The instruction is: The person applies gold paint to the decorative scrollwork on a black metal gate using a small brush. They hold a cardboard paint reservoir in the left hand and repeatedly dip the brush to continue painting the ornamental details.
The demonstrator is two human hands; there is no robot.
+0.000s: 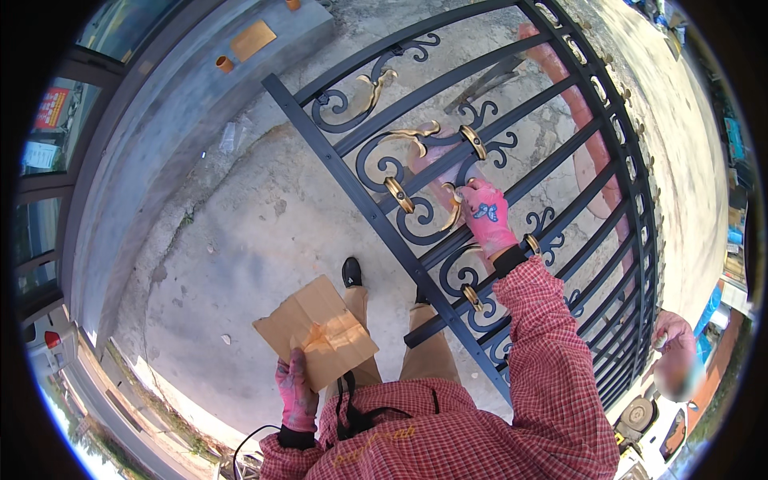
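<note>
A piece of brown cardboard [316, 324] with a wet-looking golden-orange smear is gripped at its lower left edge by my left hand [296, 392], in a stained pink glove. My right hand [486, 214], in a pink glove with a blue butterfly print, reaches over a dark iron fence panel [404, 252]. Its curled fingers meet a scroll leaf [453, 210] coloured gold; anything pinched in them is too small to make out. Nearby scrolls carry another golden leaf [416, 134] and gold collars [399, 194] on the bars.
The panel slants across the right side above cracked concrete [216, 296]. A reddish pipe-like length [576, 104] lies beneath its far bars. On the ledge [180, 88] at left sit a small orange-brown cup [224, 64] and a cardboard piece [253, 40]. Another person [674, 352] is at the right.
</note>
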